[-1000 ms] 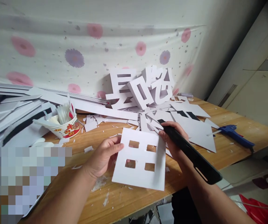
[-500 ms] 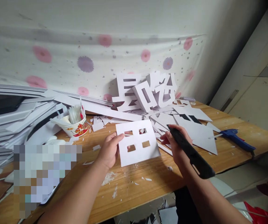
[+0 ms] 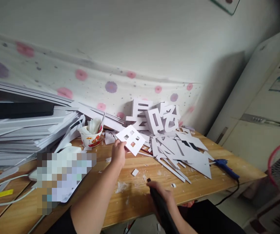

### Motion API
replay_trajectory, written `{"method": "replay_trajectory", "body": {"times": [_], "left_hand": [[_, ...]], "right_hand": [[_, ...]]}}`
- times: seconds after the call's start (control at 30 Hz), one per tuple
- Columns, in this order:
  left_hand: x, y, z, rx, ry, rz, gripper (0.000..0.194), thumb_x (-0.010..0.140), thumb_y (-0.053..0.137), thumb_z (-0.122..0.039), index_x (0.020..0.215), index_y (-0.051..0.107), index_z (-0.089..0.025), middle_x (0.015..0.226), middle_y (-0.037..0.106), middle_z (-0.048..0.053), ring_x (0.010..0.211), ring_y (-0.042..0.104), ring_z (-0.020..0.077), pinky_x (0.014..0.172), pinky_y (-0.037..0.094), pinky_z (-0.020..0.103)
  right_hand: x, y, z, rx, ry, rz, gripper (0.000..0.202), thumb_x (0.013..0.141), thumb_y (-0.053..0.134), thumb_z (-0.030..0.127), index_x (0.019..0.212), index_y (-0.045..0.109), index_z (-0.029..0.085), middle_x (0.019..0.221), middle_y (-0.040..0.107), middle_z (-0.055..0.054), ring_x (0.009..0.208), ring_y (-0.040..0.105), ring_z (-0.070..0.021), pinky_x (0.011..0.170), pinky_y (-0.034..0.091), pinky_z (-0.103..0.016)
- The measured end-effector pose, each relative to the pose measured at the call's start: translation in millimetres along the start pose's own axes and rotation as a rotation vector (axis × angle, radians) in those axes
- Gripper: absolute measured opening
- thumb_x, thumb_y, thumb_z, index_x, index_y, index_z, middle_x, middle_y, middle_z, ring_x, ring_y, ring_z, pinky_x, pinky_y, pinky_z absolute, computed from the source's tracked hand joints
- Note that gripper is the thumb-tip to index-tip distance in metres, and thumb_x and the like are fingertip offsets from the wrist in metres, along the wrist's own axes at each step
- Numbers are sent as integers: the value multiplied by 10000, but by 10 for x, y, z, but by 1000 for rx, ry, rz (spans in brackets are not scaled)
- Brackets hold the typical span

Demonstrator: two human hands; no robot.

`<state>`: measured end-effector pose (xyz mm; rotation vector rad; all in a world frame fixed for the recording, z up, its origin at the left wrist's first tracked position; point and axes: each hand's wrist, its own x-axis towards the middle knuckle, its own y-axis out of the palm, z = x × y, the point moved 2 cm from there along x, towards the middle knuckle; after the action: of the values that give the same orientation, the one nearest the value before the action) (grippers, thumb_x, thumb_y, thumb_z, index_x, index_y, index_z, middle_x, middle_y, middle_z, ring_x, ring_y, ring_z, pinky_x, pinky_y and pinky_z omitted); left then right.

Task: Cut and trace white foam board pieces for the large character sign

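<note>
A white square panel [image 3: 136,136] with several rectangular cut-outs is held up at a tilt by its left corner in my left hand [image 3: 119,152], over the wooden table [image 3: 110,201]. Low in the view, near the table's front edge, my right hand [image 3: 163,191] is wrapped round a long black tool [image 3: 161,208], whose tip points up and away from me. Both the hand and the tool are somewhat blurred. Beyond the panel, white built-up character shapes [image 3: 152,120] lean together near the patterned sheet.
A paper cup [image 3: 91,138] of clear sticks stands left of centre. Stacked white sheets [image 3: 20,130] fill the left. Flat offcuts [image 3: 193,156] spread at the right, beside a blue glue gun [image 3: 226,168] with its cable. A small white piece [image 3: 135,172] lies mid-table.
My left hand has moved the panel farther away and turned it. My right hand, with the black tool, has come down and nearer to me. The camera view has shifted.
</note>
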<state>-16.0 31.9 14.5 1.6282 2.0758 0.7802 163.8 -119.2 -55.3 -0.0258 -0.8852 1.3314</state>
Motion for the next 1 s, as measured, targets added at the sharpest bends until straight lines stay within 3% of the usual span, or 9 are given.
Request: {"method": "replay_trajectory", "body": {"times": [0.1, 0.23, 0.3, 0.43, 0.67, 1.0], "left_hand": [[45, -35, -49, -44, -6, -31, 199, 652, 601, -117, 842, 571, -172, 794, 713, 35, 631, 698, 182, 614, 586, 301], [59, -50, -84, -52, -1, -41, 231, 675, 588, -100, 895, 604, -168, 875, 713, 49, 621, 691, 163, 594, 590, 294], [71, -39, -88, -39, 3, -33, 233, 678, 599, -99, 900, 625, -165, 885, 714, 56, 632, 692, 165, 600, 595, 296], [92, 16, -90, -2, 38, -34, 195, 685, 616, -105, 868, 634, -170, 845, 710, 40, 652, 692, 163, 632, 605, 302], [58, 178, -89, 58, 111, -7, 172, 684, 573, -51, 822, 603, -148, 867, 715, 36, 720, 686, 172, 690, 618, 357], [23, 248, -22, 153, 159, -31, 209, 676, 532, -23, 853, 561, -130, 834, 693, 20, 702, 665, 161, 666, 616, 377]], "right_hand": [[-88, -55, 116, -84, -43, 81, 218, 813, 588, 301, 1003, 678, 242, 611, 597, 28, 494, 581, -148, 507, 467, -229], [-2, -252, 240, -118, -10, 209, 219, 848, 576, 274, 1057, 616, 220, 607, 604, 28, 517, 596, -164, 500, 459, -244], [51, -328, 237, -159, -32, 201, 200, 846, 586, 256, 1044, 599, 225, 653, 631, 20, 558, 623, -177, 521, 473, -256], [96, -340, 73, -301, -173, 139, 195, 868, 563, 220, 1060, 599, 214, 842, 678, -44, 733, 666, -212, 658, 514, -306], [166, -230, -258, -390, -156, 219, 171, 916, 544, 300, 1030, 617, 197, 845, 651, -79, 803, 619, -229, 723, 486, -321], [187, -274, -249, -453, -76, 270, 256, 957, 518, 369, 1123, 588, 188, 910, 643, -76, 850, 595, -222, 770, 458, -304]]}}
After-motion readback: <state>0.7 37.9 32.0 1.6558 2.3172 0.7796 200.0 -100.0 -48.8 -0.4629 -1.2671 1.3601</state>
